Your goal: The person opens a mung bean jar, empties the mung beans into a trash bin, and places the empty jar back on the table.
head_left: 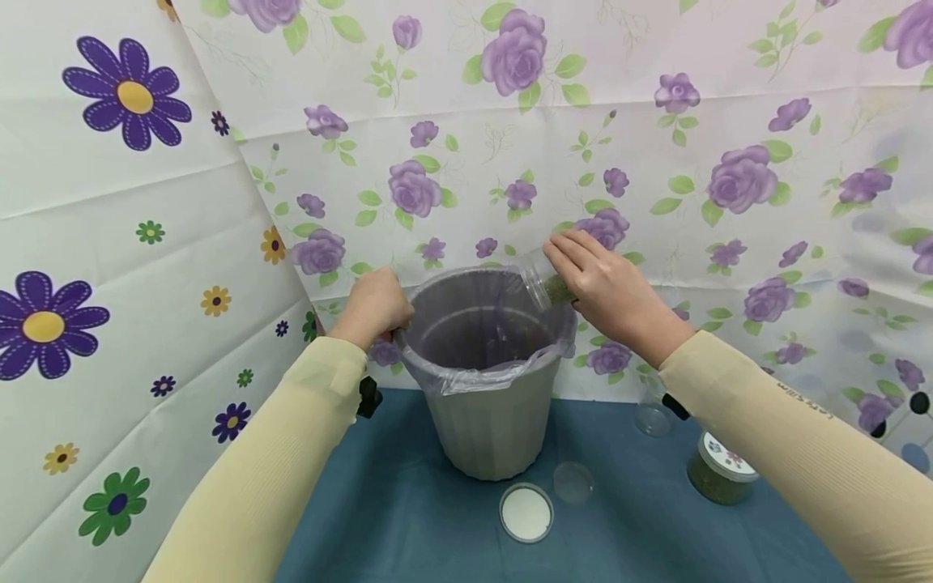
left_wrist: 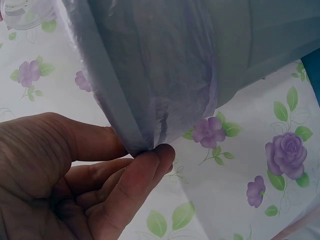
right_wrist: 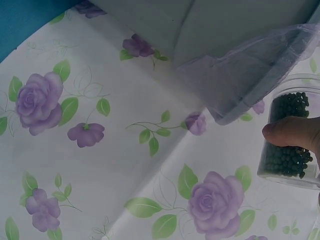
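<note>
One left grip [head_left: 375, 306] pinches one lined bin [head_left: 492, 429], one right grip [head_left: 605, 287] clasps one tilted jar [head_left: 541, 282]

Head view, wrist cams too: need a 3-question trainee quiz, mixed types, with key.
1. The left hand pinches: A) a white lid; B) the lined rim of the bin; C) nothing.
2. True or false: the tilted jar in the right hand is empty.
3. Fill in: in the head view, the lidded container stands to the ___ of the bin.

Key: 1. B. 2. False; small granules show inside. 3. Right.
</note>
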Motion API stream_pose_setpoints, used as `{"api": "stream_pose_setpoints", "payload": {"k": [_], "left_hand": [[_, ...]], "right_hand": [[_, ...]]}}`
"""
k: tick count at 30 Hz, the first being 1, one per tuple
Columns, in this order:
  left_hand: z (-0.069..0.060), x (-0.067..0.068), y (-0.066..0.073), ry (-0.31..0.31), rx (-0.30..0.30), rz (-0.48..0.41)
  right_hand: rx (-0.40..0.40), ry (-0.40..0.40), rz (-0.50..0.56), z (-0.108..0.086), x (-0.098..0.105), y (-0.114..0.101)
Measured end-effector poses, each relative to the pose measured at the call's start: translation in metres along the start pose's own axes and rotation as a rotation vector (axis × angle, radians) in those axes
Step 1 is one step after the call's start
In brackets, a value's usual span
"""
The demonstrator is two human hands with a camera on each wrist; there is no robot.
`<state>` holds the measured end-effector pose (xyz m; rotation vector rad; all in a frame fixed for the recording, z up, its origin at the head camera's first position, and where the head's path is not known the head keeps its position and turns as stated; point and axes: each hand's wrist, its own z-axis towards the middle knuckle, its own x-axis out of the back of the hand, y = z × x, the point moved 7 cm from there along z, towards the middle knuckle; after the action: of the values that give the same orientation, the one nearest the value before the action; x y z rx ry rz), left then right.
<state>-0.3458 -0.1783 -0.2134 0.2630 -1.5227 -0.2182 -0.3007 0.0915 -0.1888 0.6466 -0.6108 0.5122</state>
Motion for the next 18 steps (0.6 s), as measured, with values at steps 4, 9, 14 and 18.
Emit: {"api": "stream_pose_setpoints", "payload": {"k": [4, 9, 14, 18], "left_hand": [[-0.0004, 0.0, 0.0, 0.004, -0.004, -0.002], [0.0003, -0.0008, -0.0004, 0.004, -0.007, 0.003], [0.001, -0.001, -0.0003, 0.006, -0.008, 0.013], [0.0011, -0.0011, -0.0001, 0.001, -0.009, 0.012]], "right_hand": [[0.003, -0.007, 0.007, 0.0004, -0.0008, 0.0004], [0.001, -0.013, 0.002, 0.0002, -0.0008, 0.0004], [0.002, -0.008, -0.007, 0.0003, -0.0008, 0.0003], [0.003, -0.005, -0.009, 0.0006, -0.0007, 0.0]]}}
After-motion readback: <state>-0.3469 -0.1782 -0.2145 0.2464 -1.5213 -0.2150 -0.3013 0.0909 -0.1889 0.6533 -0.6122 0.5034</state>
